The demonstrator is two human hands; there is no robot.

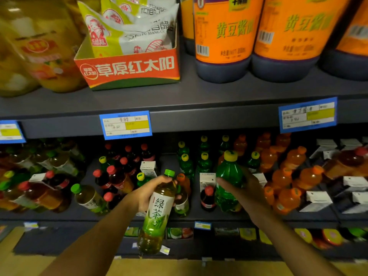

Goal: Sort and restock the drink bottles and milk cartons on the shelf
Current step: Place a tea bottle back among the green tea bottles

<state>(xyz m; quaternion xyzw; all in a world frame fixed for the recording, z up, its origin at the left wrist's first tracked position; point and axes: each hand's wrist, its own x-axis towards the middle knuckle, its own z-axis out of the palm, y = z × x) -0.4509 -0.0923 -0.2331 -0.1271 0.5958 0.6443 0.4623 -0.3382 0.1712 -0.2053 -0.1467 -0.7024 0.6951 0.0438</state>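
Observation:
My left hand (145,193) grips a green tea bottle (156,214) with a green cap, held tilted in front of the drinks shelf (59,216). My right hand (242,190) holds a green soda bottle (229,182) with a yellow cap, upright just above the shelf's front. Behind it stand more green soda bottles (186,162). Orange soda bottles (286,180) fill the right middle. Red-capped dark drink bottles (113,176) stand centre left, and more green tea bottles (87,197) lie further left. White milk cartons (354,184) sit at the far right, with single cartons (148,168) among the bottles.
The upper shelf (179,96) carries large orange-labelled sauce jugs (225,36), a red cardboard box (129,68) of white pouches and yellow jars (43,52). Blue price tags (125,125) hang on its front edge. A lower shelf (219,234) holds small packets.

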